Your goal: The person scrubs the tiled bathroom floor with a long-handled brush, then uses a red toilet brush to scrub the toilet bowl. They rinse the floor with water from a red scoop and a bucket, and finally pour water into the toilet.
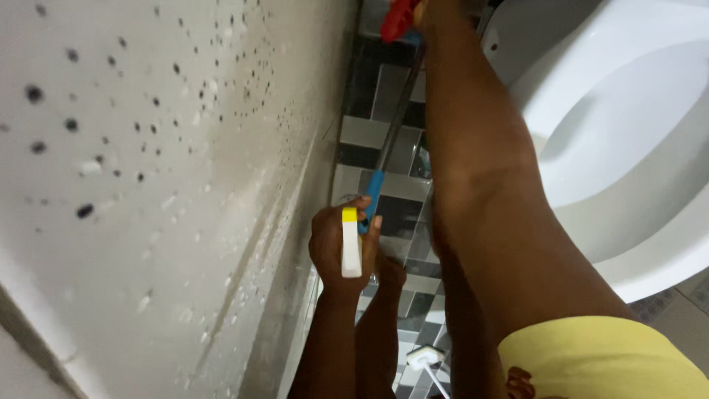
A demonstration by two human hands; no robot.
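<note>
1. Spray bottle (pixel 351 247): white with a yellow nozzle, it is well to the left of the white toilet bowl (pixel 628 148), above the tiled floor (pixel 384 125) in the gap between the bowl and the speckled wall (pixel 148 185).
2. The left hand (pixel 336 247) is closed around the spray bottle. A blue grip (pixel 373 196) of a long dark pole passes just beside the fingers, and it is possibly held in the same hand, but the view is not clear there.
3. The right hand (pixel 430 10) is at the top edge of the view, left of the bowl and near a red part (pixel 399 18) at the far end of the pole. It is mostly cut off, so I cannot tell whether it grips anything.
4. State of the work, as I judge it: the wall carries many dark spots and pale flecks, and I see no wiped or wet area on it. The inside of the bowl looks clean and white.
5. Room for moving: the gap is narrow. The right forearm lies just beside the bowl's rim, and the left hand is near the wall's lower edge.
6. A small white object (pixel 425 358) lies on the floor below the left hand, left of the bowl.
</note>
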